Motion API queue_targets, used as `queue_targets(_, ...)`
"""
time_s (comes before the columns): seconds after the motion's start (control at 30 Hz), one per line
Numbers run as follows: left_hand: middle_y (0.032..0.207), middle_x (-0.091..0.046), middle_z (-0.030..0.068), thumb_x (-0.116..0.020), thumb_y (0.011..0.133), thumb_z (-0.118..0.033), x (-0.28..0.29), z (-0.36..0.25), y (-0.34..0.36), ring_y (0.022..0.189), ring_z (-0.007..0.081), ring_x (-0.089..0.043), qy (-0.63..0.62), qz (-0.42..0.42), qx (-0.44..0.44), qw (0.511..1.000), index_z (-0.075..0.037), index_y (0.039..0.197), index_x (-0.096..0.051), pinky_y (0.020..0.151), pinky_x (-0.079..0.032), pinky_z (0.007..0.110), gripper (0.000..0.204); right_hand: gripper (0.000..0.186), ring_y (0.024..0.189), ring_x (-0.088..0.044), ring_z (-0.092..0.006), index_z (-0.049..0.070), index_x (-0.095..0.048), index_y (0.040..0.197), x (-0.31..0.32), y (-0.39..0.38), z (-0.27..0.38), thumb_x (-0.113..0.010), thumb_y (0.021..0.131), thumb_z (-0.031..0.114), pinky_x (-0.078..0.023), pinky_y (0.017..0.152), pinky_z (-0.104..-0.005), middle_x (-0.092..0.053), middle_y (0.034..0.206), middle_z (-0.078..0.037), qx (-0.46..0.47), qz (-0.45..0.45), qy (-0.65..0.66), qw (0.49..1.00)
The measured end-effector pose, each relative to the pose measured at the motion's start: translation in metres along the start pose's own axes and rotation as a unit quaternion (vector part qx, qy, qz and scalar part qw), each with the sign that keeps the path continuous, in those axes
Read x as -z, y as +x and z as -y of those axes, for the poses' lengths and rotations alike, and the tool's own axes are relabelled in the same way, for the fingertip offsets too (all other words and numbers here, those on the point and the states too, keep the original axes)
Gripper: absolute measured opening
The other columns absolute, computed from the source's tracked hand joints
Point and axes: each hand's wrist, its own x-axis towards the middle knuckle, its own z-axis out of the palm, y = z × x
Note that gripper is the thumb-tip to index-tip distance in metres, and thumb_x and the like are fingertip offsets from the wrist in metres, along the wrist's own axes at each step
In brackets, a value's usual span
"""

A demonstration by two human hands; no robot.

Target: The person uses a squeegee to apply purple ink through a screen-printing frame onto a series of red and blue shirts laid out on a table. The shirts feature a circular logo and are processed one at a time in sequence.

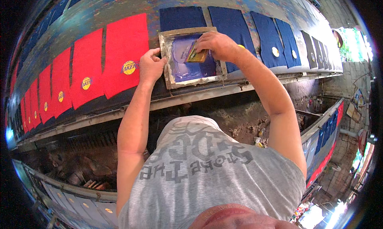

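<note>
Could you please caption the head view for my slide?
Left hand touches a framed screen over navy cloth; right hand holds a scraper.

Screen (199, 83): rectangular, worn pale-brown border, mesh (191, 72) smeared blue-purple; lay flat over navy cloth (181, 17), whose far end showed beyond it. Squeegee (197, 56): yellowish, stained, was held tilted near the mesh's middle, within the border.
</note>
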Motion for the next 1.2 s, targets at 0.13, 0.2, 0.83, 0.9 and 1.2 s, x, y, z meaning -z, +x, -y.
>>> queue_targets(0.13, 0.082, -0.076, 0.0049, -0.089, 0.091, -0.006, 0.001, 0.002, 0.0, 0.073, 0.0114, -0.07, 0.015, -0.001, -0.004, 1.0, 0.008, 0.144, -0.072, 0.069, -0.057, 0.033, 0.057, 0.05, 0.123, -0.075, -0.0366, 0.013, -0.081, 0.119, -0.001, -0.024, -0.003, -0.074, 0.077, -0.013, -0.06, 0.108, -0.0491, -0.082, 0.125, -0.011, -0.049, -0.027, -0.007, 0.998)
queue_targets(0.2, 0.082, -0.076, 0.0048, -0.089, 0.091, -0.006, 0.0, 0.004, 0.002, 0.074, 0.0113, -0.07, 0.015, -0.008, -0.009, 1.0, 0.007, 0.143, -0.073, 0.07, -0.057, 0.033, 0.056, 0.051, 0.121, -0.076, -0.0367, 0.011, -0.081, 0.119, -0.012, -0.041, 0.015, -0.073, 0.075, -0.013, -0.06, 0.107, -0.0488, -0.083, 0.125, -0.011, -0.097, -0.028, -0.01, 0.995)
queue_targets(0.83, 0.118, -0.084, 0.0136, -0.081, 0.098, -0.001, -0.019, -0.006, -0.024, 0.104, 0.0173, -0.078, 0.0, -0.093, 0.024, 0.995, 0.004, 0.142, -0.076, 0.095, -0.061, 0.034, 0.044, 0.05, 0.125, -0.068, -0.0349, 0.009, -0.076, 0.134, -0.022, -0.084, 0.045, -0.086, 0.094, 0.037, -0.053, 0.108, -0.0503, -0.076, 0.13, -0.012, 0.05, -0.062, 0.072, 0.994)
queue_targets(0.9, 0.12, -0.083, 0.0146, -0.083, 0.098, -0.007, -0.026, -0.011, -0.032, 0.106, 0.0189, -0.077, 0.088, -0.137, 0.009, 0.987, 0.004, 0.139, -0.077, 0.095, -0.06, 0.035, 0.043, 0.049, 0.126, -0.068, -0.0366, 0.008, -0.076, 0.134, -0.007, -0.073, 0.011, -0.085, 0.095, 0.038, -0.053, 0.109, -0.0511, -0.077, 0.131, -0.013, 0.061, -0.102, 0.097, 0.988)
queue_targets(1.2, 0.117, -0.081, 0.0118, -0.091, 0.087, -0.005, -0.047, -0.009, -0.05, 0.104, 0.0177, -0.076, 0.129, -0.216, 0.027, 0.967, 0.004, 0.135, -0.079, 0.091, -0.061, 0.033, 0.051, 0.06, 0.138, -0.068, -0.0355, 0.003, -0.067, 0.154, -0.009, 0.06, -0.14, -0.058, 0.118, 0.049, -0.052, 0.12, -0.0454, -0.073, 0.147, -0.022, -0.005, 0.004, 0.323, 0.947)
